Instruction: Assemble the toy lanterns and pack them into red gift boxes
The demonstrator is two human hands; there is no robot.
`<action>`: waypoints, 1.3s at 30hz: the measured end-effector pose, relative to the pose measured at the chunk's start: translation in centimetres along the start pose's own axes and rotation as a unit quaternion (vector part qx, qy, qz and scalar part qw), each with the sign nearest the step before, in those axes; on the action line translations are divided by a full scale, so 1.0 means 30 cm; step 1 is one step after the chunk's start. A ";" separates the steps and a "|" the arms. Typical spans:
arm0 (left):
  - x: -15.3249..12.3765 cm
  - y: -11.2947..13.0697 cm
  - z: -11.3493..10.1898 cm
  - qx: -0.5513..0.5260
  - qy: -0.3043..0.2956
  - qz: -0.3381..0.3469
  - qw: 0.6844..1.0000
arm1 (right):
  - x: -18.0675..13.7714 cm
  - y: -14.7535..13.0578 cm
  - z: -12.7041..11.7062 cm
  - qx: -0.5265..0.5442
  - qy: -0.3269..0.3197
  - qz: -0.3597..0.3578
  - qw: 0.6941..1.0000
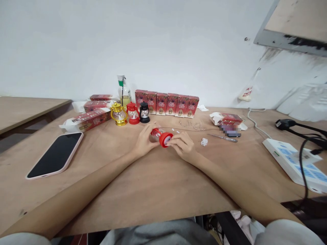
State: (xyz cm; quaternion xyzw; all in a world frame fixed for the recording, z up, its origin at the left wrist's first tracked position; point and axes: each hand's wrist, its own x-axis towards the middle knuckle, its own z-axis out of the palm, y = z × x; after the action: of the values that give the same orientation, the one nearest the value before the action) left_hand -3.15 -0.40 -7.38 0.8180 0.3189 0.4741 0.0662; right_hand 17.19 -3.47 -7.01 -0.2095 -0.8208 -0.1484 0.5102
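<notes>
A small red toy lantern (161,136) lies on its side at the middle of the wooden table (143,183), its round base turned toward me. My left hand (144,143) is wrapped round its clear body from the left. My right hand (183,145) pinches the red base from the right. Both hands rest on the tabletop. Behind them stand a gold lantern (119,114), a red lantern (133,113) and a black lantern (144,113), upright in a row.
Several red boxes (167,103) line the wall, and more lie flat at the left (88,119) and right (228,119). A phone in a pink case (56,153) lies at the left. A screwdriver (222,137), a small white part (204,142), a bottle (123,91) and a white power strip (296,160) with black cables are also here.
</notes>
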 end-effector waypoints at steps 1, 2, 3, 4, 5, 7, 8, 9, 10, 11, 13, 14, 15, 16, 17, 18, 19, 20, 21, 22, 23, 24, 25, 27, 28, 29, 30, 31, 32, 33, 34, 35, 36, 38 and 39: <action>0.000 -0.002 0.000 0.001 0.004 0.001 1.000 | 0.001 -0.001 0.000 0.012 -0.002 0.019 1.000; 0.000 -0.005 0.001 0.002 0.008 0.001 1.000 | 0.004 -0.002 0.001 0.032 -0.005 0.042 0.999; -0.001 -0.008 0.001 0.004 0.013 0.000 1.000 | 0.006 -0.003 0.001 0.055 -0.005 0.069 0.996; -0.001 -0.010 0.002 0.007 0.016 -0.001 1.000 | 0.009 -0.003 0.001 0.078 -0.002 0.097 0.992; -0.001 -0.011 0.002 0.010 0.016 -0.004 1.000 | 0.011 -0.003 0.002 0.097 0.005 0.125 0.987; -0.001 -0.012 0.001 0.014 0.017 -0.005 1.000 | 0.014 -0.002 0.004 0.123 0.023 0.176 0.976; 0.000 -0.012 0.000 0.015 0.019 -0.003 1.000 | 0.013 0.000 0.006 0.135 0.029 0.196 0.971; 0.000 -0.011 -0.001 0.016 0.019 -0.002 1.000 | 0.012 0.002 0.008 0.152 0.032 0.215 0.964; 0.000 -0.010 -0.001 0.017 0.019 0.000 1.000 | 0.010 0.004 0.010 0.174 0.030 0.231 0.957; 0.000 -0.009 -0.002 0.018 0.018 0.001 1.000 | 0.007 0.006 0.013 0.200 0.026 0.244 0.949; 0.000 -0.007 -0.003 0.021 0.012 0.000 1.000 | 0.001 0.008 0.018 0.248 0.013 0.264 0.932; -0.001 -0.006 -0.004 0.023 0.009 -0.001 1.000 | -0.002 0.009 0.020 0.266 0.006 0.272 0.925; -0.001 -0.006 -0.004 0.025 0.007 -0.004 1.000 | -0.004 0.008 0.021 0.280 0.000 0.278 0.919; -0.001 -0.006 -0.003 0.026 0.006 -0.006 1.000 | -0.006 0.008 0.022 0.289 -0.003 0.284 0.914; -0.001 -0.006 -0.003 0.028 0.005 -0.007 1.000 | -0.007 0.007 0.023 0.296 -0.005 0.288 0.911; -0.001 -0.007 -0.002 0.029 0.006 -0.007 1.000 | -0.007 0.007 0.023 0.302 -0.005 0.291 0.908; -0.001 -0.008 -0.002 0.030 0.009 -0.005 0.999 | -0.007 0.007 0.023 0.307 -0.004 0.294 0.905; -0.001 -0.009 -0.002 0.032 0.011 0.000 0.999 | -0.007 0.007 0.023 0.309 -0.002 0.296 0.904; -0.001 -0.010 -0.001 0.034 0.011 0.006 0.999 | -0.006 0.006 0.023 0.311 0.001 0.298 0.902; -0.001 -0.011 -0.001 0.035 0.010 0.012 0.999 | -0.005 0.006 0.023 0.312 0.005 0.301 0.901; -0.001 -0.011 -0.001 0.036 0.008 0.019 0.999 | -0.004 0.005 0.023 0.312 0.008 0.304 0.900; 0.000 -0.012 -0.001 0.035 0.006 0.024 0.999 | -0.003 0.005 0.023 0.311 0.011 0.307 0.899; 0.000 -0.012 -0.001 0.034 0.005 0.028 0.999 | -0.003 0.004 0.023 0.311 0.013 0.309 0.899; 0.000 -0.012 -0.001 0.033 0.003 0.030 0.999 | -0.003 0.003 0.024 0.308 0.012 0.310 0.900; 0.000 -0.012 -0.001 0.033 0.004 0.030 0.999 | -0.003 0.003 0.024 0.306 0.011 0.309 0.900; -0.001 -0.011 -0.002 0.034 0.005 0.029 0.999 | -0.004 0.003 0.025 0.305 0.010 0.308 0.901; -0.001 -0.010 -0.002 0.034 0.004 0.027 0.999 | -0.005 0.003 0.026 0.304 0.009 0.308 0.902; -0.001 -0.009 -0.003 0.035 0.003 0.026 0.999 | -0.006 0.003 0.027 0.304 0.010 0.307 0.902; -0.001 -0.008 -0.003 0.036 0.002 0.024 0.999 | -0.007 0.003 0.027 0.306 0.011 0.307 0.901; -0.001 -0.006 -0.004 0.038 0.000 0.023 0.999 | -0.007 0.002 0.028 0.306 0.013 0.308 0.901; -0.001 -0.005 -0.005 0.040 -0.002 0.022 0.999 | -0.008 0.002 0.029 0.306 0.015 0.309 0.900; -0.001 -0.003 -0.006 0.041 -0.004 0.022 0.999 | -0.008 0.001 0.029 0.305 0.017 0.310 0.900; 0.000 -0.002 -0.006 0.040 -0.006 0.022 0.999 | -0.007 0.001 0.030 0.303 0.018 0.309 0.901; 0.000 0.000 -0.006 0.036 -0.010 0.021 0.999 | -0.006 -0.001 0.030 0.294 0.019 0.305 0.906; -0.001 0.000 -0.005 0.035 -0.012 0.020 0.999 | -0.006 -0.001 0.030 0.288 0.018 0.302 0.909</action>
State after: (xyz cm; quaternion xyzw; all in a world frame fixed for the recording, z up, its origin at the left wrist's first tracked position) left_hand -3.29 -0.44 -7.30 0.8319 0.3177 0.4539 0.0316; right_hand 16.55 -3.11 -7.57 -0.2883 -0.7163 0.2518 0.5835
